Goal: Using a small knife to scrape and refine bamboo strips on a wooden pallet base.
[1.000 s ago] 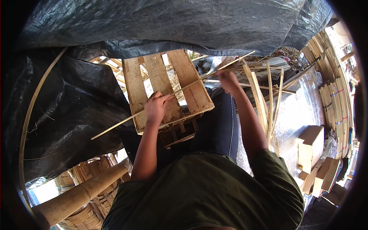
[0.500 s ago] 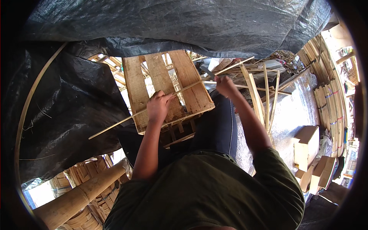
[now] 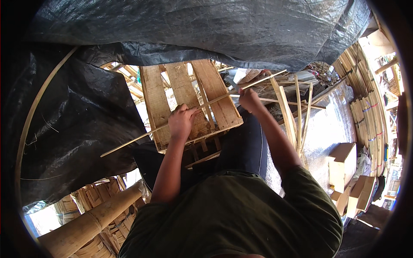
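Observation:
A long, thin bamboo strip (image 3: 129, 143) runs slantwise over a slatted wooden crate (image 3: 157, 99), its far end up to the right. My left hand (image 3: 181, 123) is closed around the strip's middle above the crate. My right hand (image 3: 250, 101) grips a knife (image 3: 232, 83) at the crate's right edge; its handle is hidden in my fist. The grey blade points up and left, close to the strip; whether it touches cannot be made out.
Several pale bamboo strips (image 3: 298, 112) stand by my right knee. Bundled strips (image 3: 365, 118) and cardboard boxes (image 3: 343, 165) are at the right. Dark plastic sheeting (image 3: 198, 30) hangs ahead and on the left. A thick bamboo pole (image 3: 92, 223) lies at lower left.
My right hand with the knife has moved slightly down and left along the strip. My left hand keeps its hold; crate and hands sit a little lower in view.

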